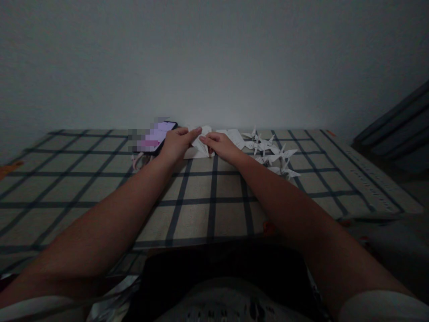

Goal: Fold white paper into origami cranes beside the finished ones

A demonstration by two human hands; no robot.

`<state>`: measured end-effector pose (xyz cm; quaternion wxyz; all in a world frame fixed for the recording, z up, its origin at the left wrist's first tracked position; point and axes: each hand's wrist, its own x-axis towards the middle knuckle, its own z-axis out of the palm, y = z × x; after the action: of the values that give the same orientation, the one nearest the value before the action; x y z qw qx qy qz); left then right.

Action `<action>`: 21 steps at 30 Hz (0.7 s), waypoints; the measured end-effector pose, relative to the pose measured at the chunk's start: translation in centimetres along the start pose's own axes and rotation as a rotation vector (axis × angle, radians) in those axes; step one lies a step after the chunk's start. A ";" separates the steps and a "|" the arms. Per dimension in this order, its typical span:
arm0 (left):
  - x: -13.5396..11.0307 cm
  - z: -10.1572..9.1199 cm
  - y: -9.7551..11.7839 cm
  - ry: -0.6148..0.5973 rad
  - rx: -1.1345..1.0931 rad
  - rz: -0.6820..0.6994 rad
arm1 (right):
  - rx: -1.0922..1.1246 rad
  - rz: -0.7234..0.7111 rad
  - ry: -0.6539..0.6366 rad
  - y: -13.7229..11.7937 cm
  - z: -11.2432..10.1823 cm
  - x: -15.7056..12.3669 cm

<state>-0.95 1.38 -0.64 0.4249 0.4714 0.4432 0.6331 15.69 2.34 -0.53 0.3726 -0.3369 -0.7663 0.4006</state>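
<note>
My left hand [176, 145] and my right hand [221, 145] meet at the far side of a checked cloth [201, 201], both pinching a small folded white paper piece [202, 142]. The left thumb and fingers press its upper edge; the right fingers hold its lower right side. The paper lies over a flat white sheet [192, 153] on the cloth. Both forearms stretch forward from the bottom of the view.
A phone [157, 136] with a lit screen lies left of my left hand, a pale cord [137, 160] beside it. Several folded white paper cranes [273, 154] lie to the right, with another white sheet [234, 136]. A plain wall stands behind; dark furniture [395, 129] at right.
</note>
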 end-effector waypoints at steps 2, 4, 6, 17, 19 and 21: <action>-0.3 0.2 0.1 -0.046 0.028 0.011 | -0.016 -0.038 0.018 0.4 -0.1 0.2; -0.5 0.4 0.4 -0.071 -0.006 -0.027 | -0.015 -0.040 0.063 0.7 -0.3 0.3; -0.6 0.5 0.6 -0.081 -0.029 -0.055 | 0.008 -0.022 0.106 0.7 -0.5 0.4; -0.8 0.4 0.7 -0.131 0.024 -0.073 | 0.182 0.018 0.249 0.6 -0.3 0.4; -0.8 0.5 0.9 -0.121 -0.001 -0.119 | 0.148 0.000 0.286 0.7 -0.4 0.6; -0.8 0.5 1.1 -0.085 -0.041 -0.152 | 0.075 -0.069 0.306 0.8 -0.5 0.6</action>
<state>-0.40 0.43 0.29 0.4997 0.4541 0.4463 0.5873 15.99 3.40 -0.78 0.5108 -0.3536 -0.6961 0.3597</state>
